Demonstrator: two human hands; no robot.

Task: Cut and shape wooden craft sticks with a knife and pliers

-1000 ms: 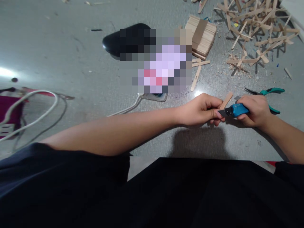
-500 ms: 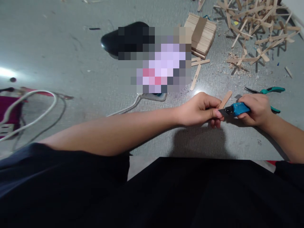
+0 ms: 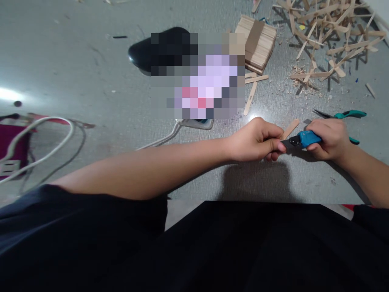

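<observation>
My left hand pinches a wooden craft stick, whose rounded end sticks out up and to the right. In my closed right hand is a blue utility knife, its dark blade pointing left. The blade meets the stick beside my left thumb; the exact contact is hidden by the fingers. Just behind my right hand lie pliers with green handles, partly covered by that hand. A small grey metal piece shows close to the right fingers.
A banded bundle of craft sticks lies beyond my hands, with loose sticks before it. Joined sticks pile up at the far right near wood shavings. A black rounded object, a blurred-out phone-like item and a white cable are leftward.
The stick's free end has tilted slightly further right and down. Both hands stay nearly in place, my right hand shifting a touch to the right with the knife.
</observation>
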